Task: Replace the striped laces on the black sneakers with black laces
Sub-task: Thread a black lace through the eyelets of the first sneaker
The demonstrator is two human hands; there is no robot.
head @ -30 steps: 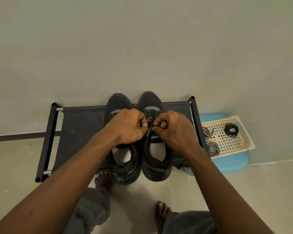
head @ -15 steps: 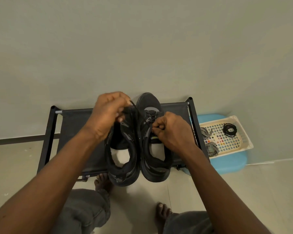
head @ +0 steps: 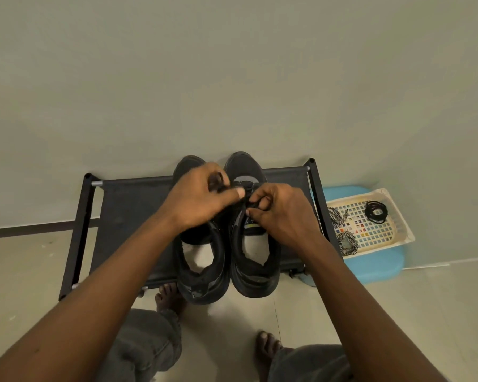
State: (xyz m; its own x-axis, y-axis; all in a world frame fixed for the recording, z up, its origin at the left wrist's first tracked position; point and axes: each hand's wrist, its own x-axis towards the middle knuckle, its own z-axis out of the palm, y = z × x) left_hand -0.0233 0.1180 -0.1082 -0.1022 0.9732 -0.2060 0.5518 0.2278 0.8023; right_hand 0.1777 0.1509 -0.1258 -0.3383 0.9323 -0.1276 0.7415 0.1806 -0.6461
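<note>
Two black sneakers stand side by side on a black rack (head: 127, 205), toes toward the wall: the left sneaker (head: 202, 274) and the right sneaker (head: 253, 268). My left hand (head: 199, 201) grips a black lace over the tongues, and my right hand (head: 279, 213) pinches the other end of the black lace (head: 244, 188) at the right sneaker's eyelets. Most of the lacing is hidden under my fingers. In a cream basket (head: 398, 232) to the right lie two bundles of striped laces (head: 347, 242) and a coiled black lace (head: 375, 211).
The basket sits on a blue stool (head: 378, 266) beside the rack. A pale wall (head: 232, 78) rises right behind the rack. My bare feet (head: 167, 296) and knees are on the tiled floor in front of it.
My left hand had lifted up and left, pulling the lace taut; now it is back down by the right hand over the right sneaker's tongue. The right hand barely moved.
</note>
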